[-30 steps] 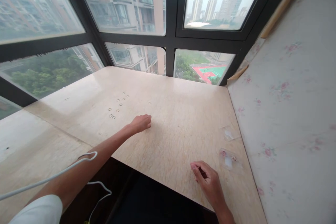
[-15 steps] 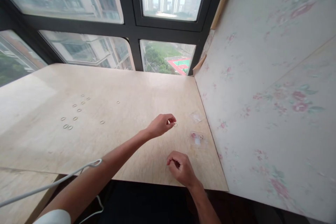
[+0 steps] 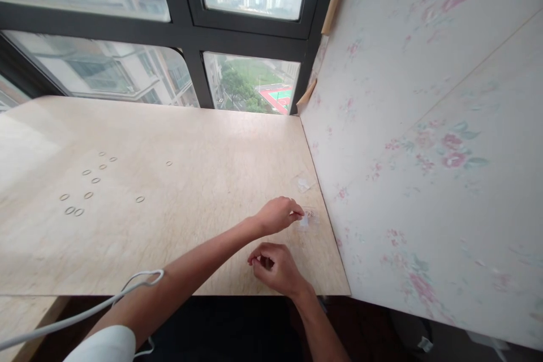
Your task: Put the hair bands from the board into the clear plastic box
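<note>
Presently works across a broad, pale wood-grain desk [image 3: 203, 181]. Holds the bare right hand [image 3: 274, 266] loosely curled above its near edge; cannot tell whether gripping anything. Has just brought the left hand [image 3: 280, 215] rightward to a small, clear plastic packet [image 3: 312, 222], shifting the work there. Shows left fingers bunched, grip undeterminable. Leaves thin, pale-gold rings [image 3: 74, 211] scattered at the desk's left.

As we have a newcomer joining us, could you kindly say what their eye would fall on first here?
Probably the thin rings scattered over the left part of the table, then the left hand at a clear packet beside the flowered wall on the right. The right hand is curled close to the table's front edge.
</note>
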